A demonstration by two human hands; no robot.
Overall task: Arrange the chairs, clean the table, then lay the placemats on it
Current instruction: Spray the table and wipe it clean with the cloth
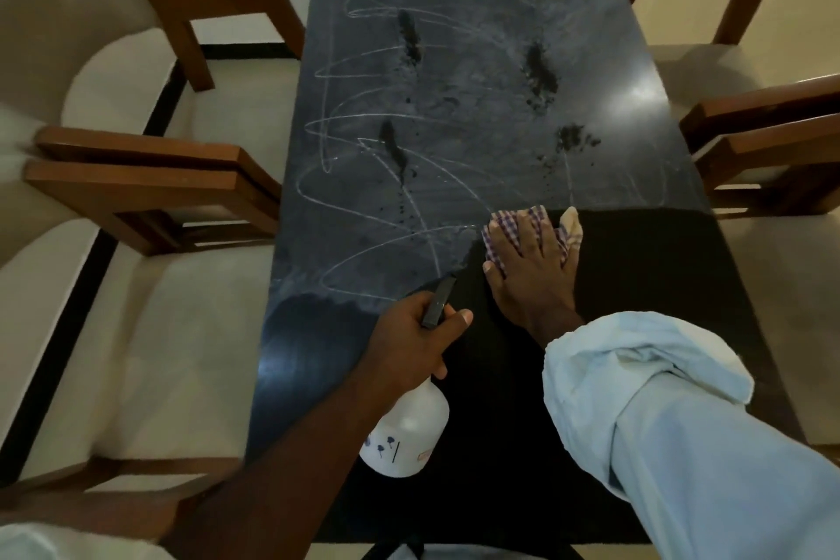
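Note:
A dark stone table (454, 114) fills the middle, its far part dusty with pale scribble marks and several wet dark patches (541, 68). The near right part looks black and wiped. My right hand (527, 261) lies flat on a checked cloth (545, 223), pressing it on the table at the edge of the dusty area. My left hand (411, 343) grips a white spray bottle (409, 427) by its black trigger head, held just above the near part of the table.
Cream cushioned chairs with brown wooden arms stand along both long sides: two on the left (150, 177) and two on the right (763, 141). A light tiled floor with a black stripe (59, 359) shows under the left chairs.

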